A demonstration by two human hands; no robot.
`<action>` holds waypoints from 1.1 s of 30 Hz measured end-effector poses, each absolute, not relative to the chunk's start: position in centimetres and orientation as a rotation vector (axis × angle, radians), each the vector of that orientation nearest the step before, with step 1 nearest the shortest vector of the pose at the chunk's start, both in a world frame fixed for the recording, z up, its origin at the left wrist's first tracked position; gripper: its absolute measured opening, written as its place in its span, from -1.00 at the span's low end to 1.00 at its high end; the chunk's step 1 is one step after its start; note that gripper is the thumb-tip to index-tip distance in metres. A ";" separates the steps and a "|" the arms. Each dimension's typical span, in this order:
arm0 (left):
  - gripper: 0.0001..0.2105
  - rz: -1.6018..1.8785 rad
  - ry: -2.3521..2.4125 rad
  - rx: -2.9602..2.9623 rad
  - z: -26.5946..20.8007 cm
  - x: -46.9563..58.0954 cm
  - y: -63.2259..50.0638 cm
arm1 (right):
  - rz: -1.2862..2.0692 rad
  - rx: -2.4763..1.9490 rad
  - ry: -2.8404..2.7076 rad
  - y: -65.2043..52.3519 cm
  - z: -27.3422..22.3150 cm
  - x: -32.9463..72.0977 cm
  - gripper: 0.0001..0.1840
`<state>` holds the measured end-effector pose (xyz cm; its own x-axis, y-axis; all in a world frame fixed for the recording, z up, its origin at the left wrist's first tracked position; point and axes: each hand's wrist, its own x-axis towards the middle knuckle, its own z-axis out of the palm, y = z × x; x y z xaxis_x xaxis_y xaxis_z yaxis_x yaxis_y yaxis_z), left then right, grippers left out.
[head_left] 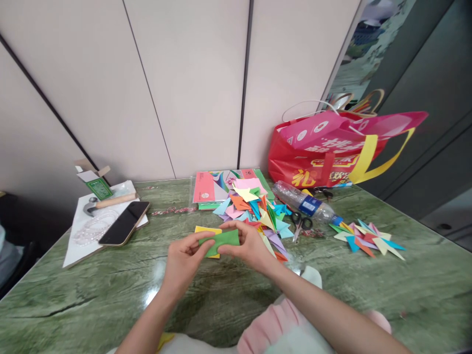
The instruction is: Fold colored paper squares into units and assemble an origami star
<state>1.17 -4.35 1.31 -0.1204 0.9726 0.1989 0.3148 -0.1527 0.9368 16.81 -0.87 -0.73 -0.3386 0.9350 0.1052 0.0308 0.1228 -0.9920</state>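
Observation:
A small folded green paper (225, 239) is held up between my two hands, above the table. My left hand (186, 250) pinches its left end between thumb and fingers. At its right end, my right hand (249, 244) grips with the thumb below and the fingers over the top edge. Yellow paper (206, 229) shows behind and under the green piece; whether it lies on the table I cannot tell. Just beyond my right hand spreads a heap of folded coloured paper pieces (254, 206).
Behind the heap lies a pink paper pack (205, 187). Rightward are scissors (301, 222), a plastic bottle (313, 205), a red gift bag (306, 152) and more folded papers (368, 238). On the left, a phone (125, 223), a hammer (110, 201) and a small box (96, 184) rest on white board.

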 end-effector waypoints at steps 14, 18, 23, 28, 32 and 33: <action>-0.83 1.291 1.568 1.828 0.6 0.8 -4.2 | 1.586 -0.853 -1.438 -0.6 -1.5 16.6 -0.77; -0.83 1.355 1.594 1.772 0.9 0.7 -4.1 | 1.586 -0.897 -1.353 -0.1 -1.5 16.8 -0.82; -0.80 1.533 1.689 1.547 2.0 -0.3 -3.9 | 1.478 -0.948 -1.217 1.3 -1.5 18.1 -0.79; -0.80 1.519 1.658 1.440 2.1 -0.7 -3.6 | 1.500 -0.898 -1.228 1.3 -1.5 18.3 -0.65; -0.82 1.376 1.602 1.526 1.4 -0.1 -3.6 | 1.577 -0.913 -1.357 0.3 -1.8 17.4 -0.52; -0.82 1.351 1.585 1.541 1.3 0.0 -3.6 | 1.578 -0.914 -1.388 0.2 -1.9 17.2 -0.51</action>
